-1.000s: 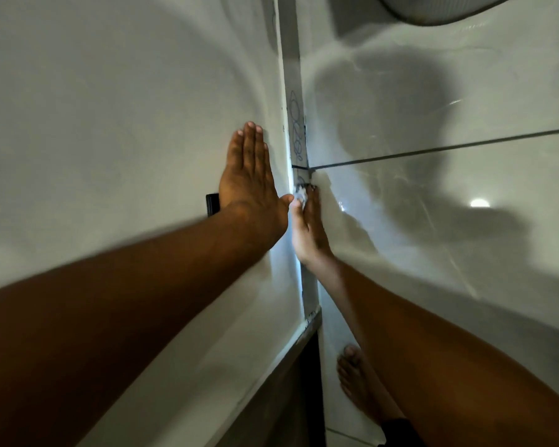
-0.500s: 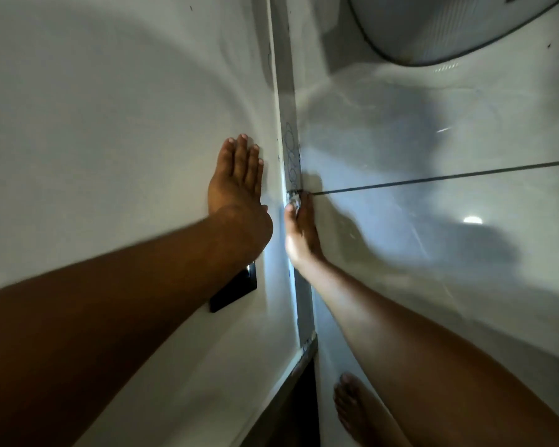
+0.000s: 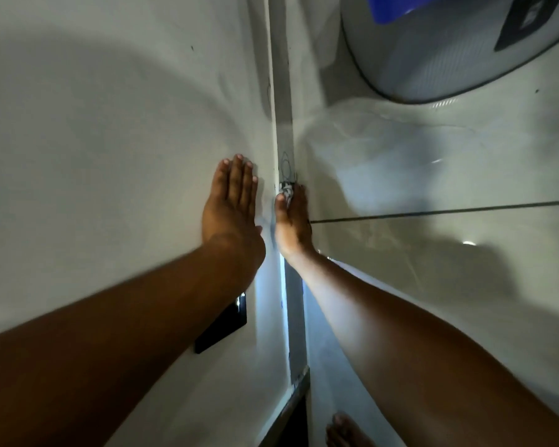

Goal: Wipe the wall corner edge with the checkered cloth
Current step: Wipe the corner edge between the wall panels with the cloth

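The right hand (image 3: pixel 292 221) pinches the small bunched checkered cloth (image 3: pixel 287 190) against the upright grey wall corner edge (image 3: pixel 284 124), whose long axis continues upward; the left hand (image 3: pixel 231 201) lies open, flat on the white wall (image 3: pixel 110 140) just beside.

wall (image 3: pixel 110 130): off-white | corner edge (image 3: pixel 283 124): grey, pen scribbles | cloth (image 3: pixel 287 190): white-grey check | switch plate (image 3: pixel 223 327): black | tile joint (image 3: pixel 433 210): dark

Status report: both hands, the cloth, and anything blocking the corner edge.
Left hand flat on the wall, empty. Right hand pressing checkered cloth on corner edge. Scribble marks just above; nothing blocking.
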